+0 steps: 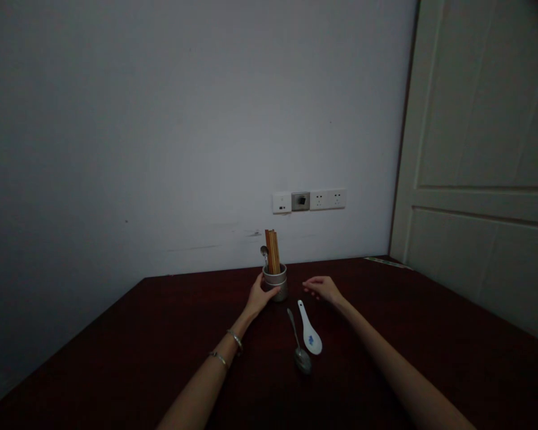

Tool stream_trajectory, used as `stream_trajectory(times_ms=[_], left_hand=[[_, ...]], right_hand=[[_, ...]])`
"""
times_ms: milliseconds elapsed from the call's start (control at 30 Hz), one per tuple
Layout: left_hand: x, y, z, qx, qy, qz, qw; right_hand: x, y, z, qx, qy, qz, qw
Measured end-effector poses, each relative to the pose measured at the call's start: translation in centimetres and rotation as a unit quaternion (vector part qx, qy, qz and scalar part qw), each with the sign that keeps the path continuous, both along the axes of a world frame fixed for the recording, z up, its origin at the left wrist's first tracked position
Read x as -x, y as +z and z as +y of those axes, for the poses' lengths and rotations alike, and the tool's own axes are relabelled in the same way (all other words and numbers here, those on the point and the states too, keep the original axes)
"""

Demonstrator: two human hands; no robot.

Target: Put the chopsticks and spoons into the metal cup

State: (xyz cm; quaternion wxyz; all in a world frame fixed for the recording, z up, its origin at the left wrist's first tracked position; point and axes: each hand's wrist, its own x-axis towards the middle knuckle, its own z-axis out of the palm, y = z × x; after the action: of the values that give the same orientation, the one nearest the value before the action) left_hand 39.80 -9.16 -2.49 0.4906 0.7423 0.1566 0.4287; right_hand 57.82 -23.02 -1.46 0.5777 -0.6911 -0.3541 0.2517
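Note:
My left hand (260, 297) is wrapped around the side of a grey metal cup (277, 291), thumb across its front. Several wooden chopsticks (273, 251) stand in the cup, along with a metal spoon (264, 251) whose bowl points up at the left rim. To the right of the cup, my right hand (323, 288) hovers over the table with fingers loosely bent and apart, nothing visible in them. Below it lies a white soup spoon (311, 337) with a blue mark in its bowl. Just left of that lies a larger metal spoon (302, 358), bowl toward me.
The dark red table (161, 334) reaches back to a pale wall (183, 149). Sockets and a switch (309, 200) sit on the wall above the cup. A pale panelled door (479, 149) stands along the right side. A thin flat strip (388, 263) lies at the back right edge.

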Motion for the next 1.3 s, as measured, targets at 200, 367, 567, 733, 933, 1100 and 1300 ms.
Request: stream_trajectory(times_ms=[200,367,567,733,933,1100,1300], left_hand=[[0.2,0.0,0.2,0.018,-0.026,-0.002,0.999],[0.8,0.0,0.6,0.035,-0.004,0.003,0.999],[2.1,1.8,1.2,0.039,0.160,-0.067,0.984],[3.9,5.4,-0.6,-0.111,0.220,-0.096,0.964],[4.9,7.2,-4.6,-0.286,0.107,0.017,0.952],[5.3,6.8,-7.2,-0.343,-0.077,0.181,0.918],[5.7,4.9,-8.5,-0.420,-0.150,0.282,0.849]], right_hand=[[0.2,-0.6,0.2,-0.002,0.014,0.002,1.000],[0.2,-0.8,0.0,0.001,0.010,-0.011,1.000],[-0.5,-1.8,-0.9,-0.013,-0.012,0.003,1.000],[-0.3,-2.1,-1.2,-0.033,-0.018,-0.005,0.999],[0.3,-2.1,-1.3,-0.029,-0.012,-0.026,0.999],[0.5,-2.5,-1.4,-0.040,-0.015,-0.046,0.998],[0.4,-3.0,-1.3,-0.038,-0.003,-0.077,0.996]])
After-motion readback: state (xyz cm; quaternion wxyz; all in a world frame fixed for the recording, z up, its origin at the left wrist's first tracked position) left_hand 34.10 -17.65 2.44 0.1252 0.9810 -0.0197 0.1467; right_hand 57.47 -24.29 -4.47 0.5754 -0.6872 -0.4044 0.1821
